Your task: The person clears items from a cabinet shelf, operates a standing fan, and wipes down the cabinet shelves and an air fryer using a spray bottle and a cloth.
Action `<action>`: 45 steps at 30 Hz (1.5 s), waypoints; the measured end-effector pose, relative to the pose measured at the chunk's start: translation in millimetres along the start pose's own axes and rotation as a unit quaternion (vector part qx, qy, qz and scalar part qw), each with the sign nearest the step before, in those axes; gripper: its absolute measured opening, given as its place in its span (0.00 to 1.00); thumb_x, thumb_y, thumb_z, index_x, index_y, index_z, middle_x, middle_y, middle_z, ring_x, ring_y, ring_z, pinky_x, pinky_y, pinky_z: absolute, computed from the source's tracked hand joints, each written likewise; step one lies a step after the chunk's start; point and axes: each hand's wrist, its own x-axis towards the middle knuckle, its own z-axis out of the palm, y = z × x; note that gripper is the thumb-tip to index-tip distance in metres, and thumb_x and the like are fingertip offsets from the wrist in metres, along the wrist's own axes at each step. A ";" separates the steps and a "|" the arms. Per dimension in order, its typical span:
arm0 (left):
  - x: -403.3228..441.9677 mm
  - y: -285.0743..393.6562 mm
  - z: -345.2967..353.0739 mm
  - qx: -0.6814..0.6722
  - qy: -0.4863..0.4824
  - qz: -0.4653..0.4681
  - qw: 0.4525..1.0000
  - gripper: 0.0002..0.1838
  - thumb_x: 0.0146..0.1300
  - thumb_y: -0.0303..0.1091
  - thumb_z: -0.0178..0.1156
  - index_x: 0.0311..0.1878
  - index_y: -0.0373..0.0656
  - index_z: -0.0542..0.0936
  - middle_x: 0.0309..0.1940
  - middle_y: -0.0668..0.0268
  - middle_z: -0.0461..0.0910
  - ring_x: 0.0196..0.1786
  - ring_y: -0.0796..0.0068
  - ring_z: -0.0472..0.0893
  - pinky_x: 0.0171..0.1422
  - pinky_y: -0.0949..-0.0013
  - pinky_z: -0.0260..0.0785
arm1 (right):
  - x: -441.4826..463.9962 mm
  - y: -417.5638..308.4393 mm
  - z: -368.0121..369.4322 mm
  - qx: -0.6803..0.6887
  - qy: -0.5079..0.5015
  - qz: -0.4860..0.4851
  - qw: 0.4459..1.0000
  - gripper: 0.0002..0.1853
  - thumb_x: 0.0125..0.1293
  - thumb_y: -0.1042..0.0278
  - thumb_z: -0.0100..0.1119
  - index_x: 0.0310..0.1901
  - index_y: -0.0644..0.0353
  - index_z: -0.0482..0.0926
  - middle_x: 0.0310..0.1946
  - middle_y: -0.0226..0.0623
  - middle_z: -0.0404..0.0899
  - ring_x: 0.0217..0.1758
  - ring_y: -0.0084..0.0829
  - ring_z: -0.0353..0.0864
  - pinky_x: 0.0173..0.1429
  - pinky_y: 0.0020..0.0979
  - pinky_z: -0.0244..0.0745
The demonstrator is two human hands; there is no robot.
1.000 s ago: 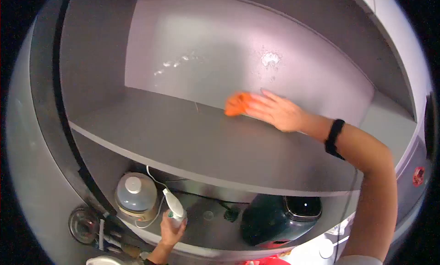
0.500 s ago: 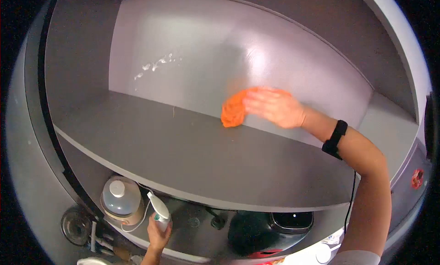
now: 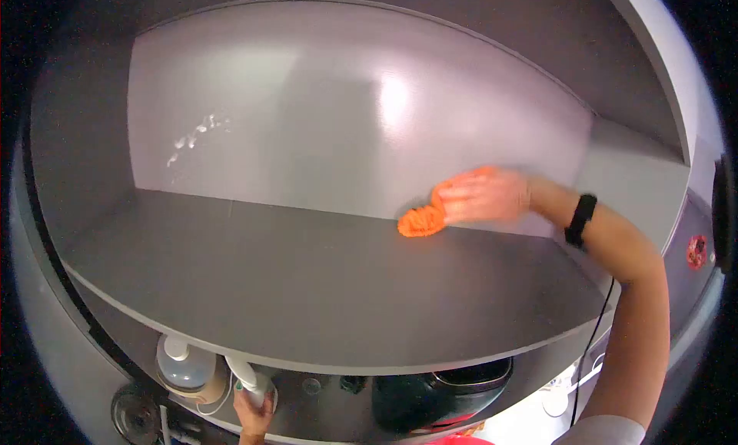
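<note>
Since the earlier frame, the right hand (image 3: 486,196) and the orange cloth (image 3: 420,222) have moved rightward along the back panel (image 3: 323,122). Closest in, the right upper arm rises from a pale sleeve (image 3: 607,431) to a bent elbow; from there the forearm (image 3: 619,246) reaches up and leftward, with a black band (image 3: 580,220) near the wrist. Low in the view, the left hand (image 3: 252,413) points upward, its fingers clamped around a white bottle (image 3: 261,389), whose top is at the shelf's front edge. A jar (image 3: 186,366) stands to the left of the bottle and a dark appliance (image 3: 407,405) to the right. Farther in, across the shelf (image 3: 323,291), the right hand's fingers point left, closed over the bunched cloth; blur hides their exact spacing. The cloth is at the seam between shelf and panel. White streaks (image 3: 188,140) mark the panel's left part.
</note>
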 end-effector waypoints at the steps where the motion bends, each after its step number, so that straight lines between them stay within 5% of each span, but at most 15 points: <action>1: -2.0 -5.5 4.0 -0.014 0.009 -0.002 1.000 0.25 0.51 0.29 0.63 0.52 0.34 0.67 0.43 0.46 0.73 0.43 0.41 0.74 0.47 0.51 0.67 | -10.8 12.7 -10.6 -0.057 0.020 0.047 0.997 0.24 0.57 0.79 0.46 0.57 0.53 0.71 0.61 0.32 0.69 0.67 0.38 0.65 0.66 0.41 0.65; 4: -2.8 -2.3 1.6 0.013 -0.007 0.004 1.000 0.32 0.51 0.27 0.63 0.59 0.31 0.63 0.46 0.49 0.73 0.48 0.51 0.73 0.54 0.57 0.64 | -43.9 60.9 -45.3 -0.129 0.209 0.383 0.890 0.27 0.54 0.79 0.51 0.58 0.53 0.69 0.54 0.41 0.72 0.63 0.47 0.67 0.64 0.44 0.66; 7: 13.4 44.6 -15.1 0.083 -0.001 0.031 0.996 0.24 0.56 0.32 0.62 0.56 0.33 0.71 0.44 0.48 0.76 0.45 0.51 0.77 0.50 0.56 0.69 | -32.3 50.7 -6.0 -0.188 0.282 0.384 0.859 0.27 0.57 0.80 0.46 0.61 0.54 0.68 0.61 0.41 0.68 0.67 0.43 0.64 0.69 0.43 0.59; 8: 14.2 42.2 -14.8 0.065 -0.043 -0.027 0.997 0.29 0.56 0.34 0.63 0.59 0.32 0.68 0.47 0.45 0.74 0.49 0.48 0.75 0.54 0.55 0.67 | -31.5 29.8 9.3 -0.121 0.304 0.254 0.910 0.26 0.59 0.78 0.47 0.61 0.53 0.68 0.59 0.42 0.70 0.65 0.43 0.67 0.70 0.43 0.59; 10: 7.0 31.0 -13.4 0.054 -0.088 -0.087 0.991 0.36 0.55 0.34 0.63 0.65 0.31 0.60 0.56 0.42 0.69 0.57 0.45 0.71 0.60 0.55 0.63 | -30.8 -24.3 15.1 0.067 0.155 0.139 0.976 0.26 0.53 0.79 0.55 0.57 0.57 0.71 0.58 0.46 0.70 0.65 0.45 0.66 0.66 0.45 0.63; 14: -9.2 -8.1 -8.2 0.053 -0.085 -0.066 0.993 0.41 0.54 0.35 0.64 0.68 0.31 0.55 0.59 0.39 0.65 0.61 0.41 0.66 0.63 0.54 0.61 | -108.4 -6.5 33.1 -0.038 0.110 0.146 0.982 0.24 0.62 0.76 0.46 0.62 0.52 0.67 0.62 0.42 0.66 0.66 0.45 0.64 0.70 0.43 0.60; 17: -2.6 9.1 -15.0 0.056 -0.099 -0.049 0.992 0.42 0.54 0.36 0.64 0.68 0.31 0.55 0.60 0.39 0.64 0.63 0.40 0.65 0.66 0.52 0.57 | -157.4 -3.7 26.9 -0.215 0.210 0.501 0.812 0.23 0.60 0.78 0.45 0.59 0.57 0.68 0.60 0.44 0.68 0.64 0.47 0.65 0.68 0.42 0.63; 20: 8.4 26.4 -17.0 0.021 -0.098 -0.049 0.994 0.43 0.53 0.37 0.65 0.68 0.31 0.54 0.61 0.39 0.64 0.63 0.39 0.64 0.67 0.50 0.55 | -148.1 26.3 19.2 -0.271 0.367 0.579 0.676 0.23 0.58 0.79 0.45 0.57 0.58 0.70 0.58 0.45 0.70 0.64 0.47 0.65 0.67 0.43 0.63; 23: 3.1 14.8 -14.8 0.066 -0.104 -0.050 0.991 0.44 0.52 0.36 0.65 0.68 0.31 0.54 0.60 0.39 0.64 0.62 0.39 0.65 0.67 0.50 0.56 | -46.2 34.3 -65.2 -0.148 0.275 0.357 0.881 0.26 0.55 0.82 0.45 0.58 0.54 0.69 0.58 0.45 0.68 0.63 0.49 0.66 0.65 0.43 0.65; 25: 11.5 25.1 -16.6 0.062 -0.099 -0.027 0.993 0.43 0.51 0.35 0.65 0.67 0.32 0.56 0.60 0.39 0.64 0.61 0.39 0.66 0.65 0.51 0.58 | 6.8 82.8 -64.4 -0.204 0.351 0.187 0.894 0.27 0.58 0.79 0.46 0.60 0.48 0.69 0.63 0.40 0.65 0.66 0.42 0.65 0.64 0.43 0.66; 31: 12.0 27.5 -9.6 0.068 -0.050 -0.008 0.996 0.38 0.53 0.36 0.64 0.65 0.32 0.59 0.57 0.41 0.68 0.60 0.40 0.68 0.63 0.50 0.62 | -12.4 95.3 -87.7 -0.144 0.265 0.258 0.918 0.23 0.66 0.71 0.42 0.64 0.46 0.67 0.65 0.39 0.64 0.69 0.40 0.61 0.68 0.39 0.61; 38: 17.8 39.3 -15.9 0.055 -0.116 -0.101 0.987 0.40 0.55 0.38 0.63 0.67 0.30 0.56 0.61 0.39 0.64 0.64 0.40 0.63 0.69 0.50 0.54 | -207.8 17.1 -33.0 -0.321 -0.017 0.481 0.816 0.22 0.69 0.68 0.39 0.64 0.59 0.63 0.66 0.46 0.61 0.68 0.45 0.62 0.71 0.38 0.59; 40: 13.9 30.7 -18.2 0.074 -0.131 -0.073 0.986 0.40 0.58 0.40 0.60 0.68 0.31 0.55 0.64 0.40 0.61 0.67 0.41 0.60 0.70 0.50 0.53 | -193.7 -3.5 -40.4 -0.309 -0.167 0.613 0.707 0.21 0.68 0.69 0.39 0.61 0.67 0.64 0.65 0.50 0.61 0.68 0.46 0.61 0.71 0.40 0.58; 41: -0.9 -28.2 13.6 0.050 0.022 0.018 0.998 0.31 0.56 0.23 0.58 0.63 0.31 0.59 0.51 0.49 0.71 0.54 0.55 0.71 0.61 0.59 0.61 | -195.7 -9.8 -27.9 -0.294 -0.179 0.615 0.709 0.21 0.68 0.69 0.39 0.61 0.67 0.64 0.65 0.50 0.61 0.68 0.46 0.61 0.71 0.40 0.58; 45: 5.8 -21.4 9.7 0.045 -0.040 0.002 0.998 0.32 0.58 0.25 0.59 0.65 0.32 0.58 0.55 0.49 0.69 0.57 0.55 0.70 0.64 0.61 0.59 | -195.6 -25.6 21.4 -0.271 -0.117 0.698 0.653 0.22 0.66 0.69 0.42 0.59 0.71 0.65 0.64 0.53 0.60 0.69 0.48 0.58 0.72 0.42 0.54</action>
